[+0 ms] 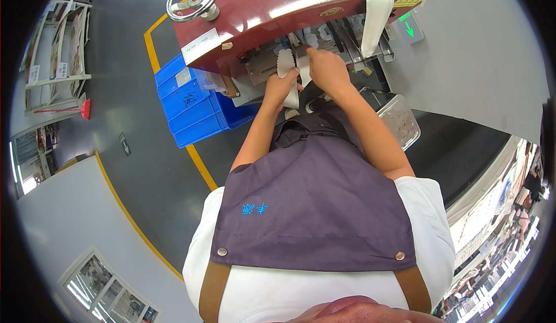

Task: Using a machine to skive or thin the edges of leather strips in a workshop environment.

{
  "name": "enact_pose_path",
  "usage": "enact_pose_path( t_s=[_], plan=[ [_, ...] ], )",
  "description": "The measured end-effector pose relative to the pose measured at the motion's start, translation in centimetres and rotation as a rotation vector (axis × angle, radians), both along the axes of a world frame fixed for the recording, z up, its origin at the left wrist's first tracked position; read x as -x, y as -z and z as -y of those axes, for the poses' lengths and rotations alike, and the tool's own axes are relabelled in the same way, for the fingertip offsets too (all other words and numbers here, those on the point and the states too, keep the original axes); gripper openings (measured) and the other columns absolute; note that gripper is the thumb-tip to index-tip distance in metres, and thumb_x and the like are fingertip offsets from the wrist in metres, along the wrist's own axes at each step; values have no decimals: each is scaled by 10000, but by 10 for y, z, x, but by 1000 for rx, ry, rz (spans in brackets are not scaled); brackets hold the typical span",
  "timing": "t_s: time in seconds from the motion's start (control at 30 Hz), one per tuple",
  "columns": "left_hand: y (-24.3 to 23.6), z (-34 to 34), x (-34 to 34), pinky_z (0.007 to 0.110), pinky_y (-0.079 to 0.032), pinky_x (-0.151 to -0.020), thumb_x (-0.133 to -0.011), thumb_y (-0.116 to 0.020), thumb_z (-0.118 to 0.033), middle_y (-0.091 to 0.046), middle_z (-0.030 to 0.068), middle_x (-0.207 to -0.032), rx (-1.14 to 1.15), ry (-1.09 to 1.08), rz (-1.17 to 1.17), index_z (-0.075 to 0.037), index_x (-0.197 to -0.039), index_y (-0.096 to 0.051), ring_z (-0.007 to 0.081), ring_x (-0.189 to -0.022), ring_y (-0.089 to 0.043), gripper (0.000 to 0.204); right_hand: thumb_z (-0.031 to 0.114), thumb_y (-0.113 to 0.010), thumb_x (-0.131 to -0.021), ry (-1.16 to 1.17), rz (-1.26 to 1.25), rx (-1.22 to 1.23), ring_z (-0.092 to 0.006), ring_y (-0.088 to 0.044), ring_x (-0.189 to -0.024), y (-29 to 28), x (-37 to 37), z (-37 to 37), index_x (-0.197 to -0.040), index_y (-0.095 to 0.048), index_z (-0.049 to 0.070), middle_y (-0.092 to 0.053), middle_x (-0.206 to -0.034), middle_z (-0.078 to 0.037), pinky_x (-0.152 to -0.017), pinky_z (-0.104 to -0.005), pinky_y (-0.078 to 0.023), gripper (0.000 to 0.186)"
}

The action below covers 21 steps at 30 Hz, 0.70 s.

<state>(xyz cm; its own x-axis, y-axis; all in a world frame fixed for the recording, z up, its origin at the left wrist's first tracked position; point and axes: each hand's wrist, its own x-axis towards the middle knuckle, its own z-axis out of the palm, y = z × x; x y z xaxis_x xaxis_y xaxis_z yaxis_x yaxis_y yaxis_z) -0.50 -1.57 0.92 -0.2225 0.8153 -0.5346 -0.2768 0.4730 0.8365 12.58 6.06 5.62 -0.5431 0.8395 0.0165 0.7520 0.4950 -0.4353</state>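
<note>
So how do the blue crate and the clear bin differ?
Colour: the blue crate is solid blue; the clear bin is see-through with a whitish rim.
Size: the crate looks larger in this view than the bin.
Place: the crate sits to the person's left, the bin to the right.
Shared: both are containers near the maroon machine.

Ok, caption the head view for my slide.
A person's left fingers hold a pale scalloped-edged piece at a red machine, blue crate to the left.
</note>
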Motion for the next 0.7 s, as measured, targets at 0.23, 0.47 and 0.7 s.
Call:
enact_pose_path(
  t_s=[0.23,0.47,0.7],
  plan=[
    [0,0,5,289,-467,-487,-810,-614,-286,-635,105,-648,43,89,16,-3,-928,-620,185,-555,-619,307,125,-492,-815,5,84,-28,-378,-624,-731,-10,15,3,-876,-624,26,-624,-754,-204,-659,-468,-503,177],
    [-6,-1,13,285,-478,-485,-809,-605,-268,-633,105,-717,49,150,91,6,-926,-614,175,-561,-623,298,83,-584,-695,-10,175,68,-380,-648,-713,-23,27,1,-769,-648,-6,-637,-722,-222,-649,-438,-528,132],
    [-2,-4,20,290,-502,-488,-825,-593,-266,-632,95,-779,36,227,119,26,-954,-601,164,-584,-628,320,110,-515,-785,-15,172,-31,-366,-640,-678,-1,31,0,-942,-662,25,-633,-727,-216,-616,-445,-515,230]
  ],
)
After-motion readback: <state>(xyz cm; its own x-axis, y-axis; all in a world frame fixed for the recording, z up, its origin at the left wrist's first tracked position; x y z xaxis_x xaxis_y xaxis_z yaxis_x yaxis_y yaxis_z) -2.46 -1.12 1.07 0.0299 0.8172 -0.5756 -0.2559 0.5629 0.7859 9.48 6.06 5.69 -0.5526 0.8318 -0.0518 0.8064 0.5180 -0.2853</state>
